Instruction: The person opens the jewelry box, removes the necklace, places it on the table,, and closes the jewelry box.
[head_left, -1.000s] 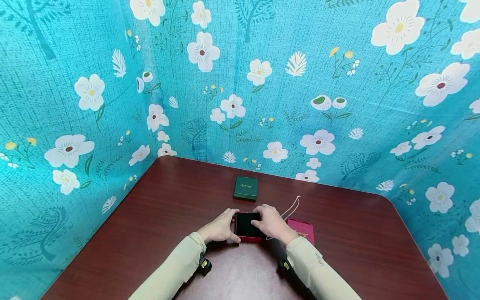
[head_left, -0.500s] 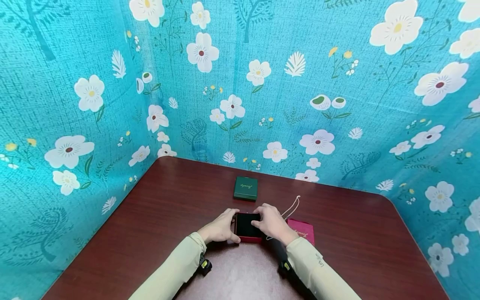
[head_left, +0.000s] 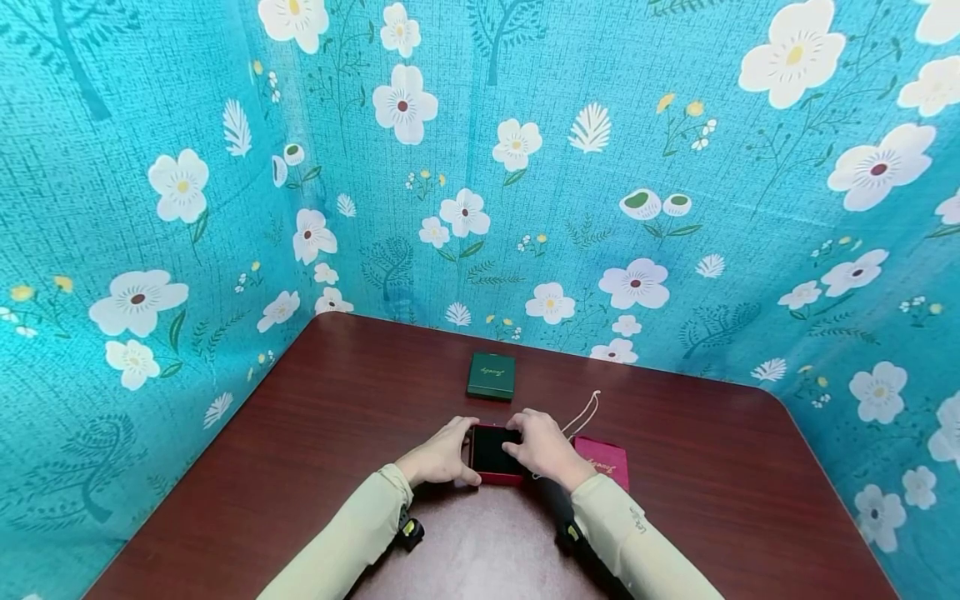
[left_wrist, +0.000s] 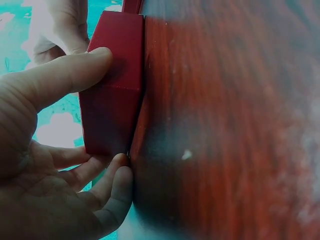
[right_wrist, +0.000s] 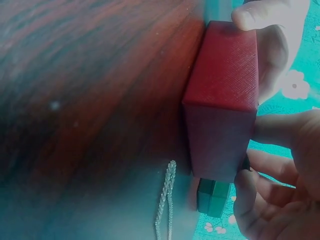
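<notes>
A red jewelry box (head_left: 501, 478) with a black padded inside (head_left: 491, 454) sits on the table, its top uncovered. My left hand (head_left: 442, 454) grips its left end, thumb on the near side (left_wrist: 115, 65) and fingers round the far side. My right hand (head_left: 546, 446) is over the right end. Its thumb (right_wrist: 270, 127) reaches over the rim onto the black padding, and its fingers (right_wrist: 245, 192) bend at the far right corner. A pale chain necklace (head_left: 587, 412) and a dark pink pouch (head_left: 606, 461) with gold lettering lie to the right.
A closed green jewelry box (head_left: 491, 377) with gold lettering stands behind the red one. The brown wooden table (head_left: 337, 400) meets a blue flowered cloth (head_left: 420, 208) at the back and left.
</notes>
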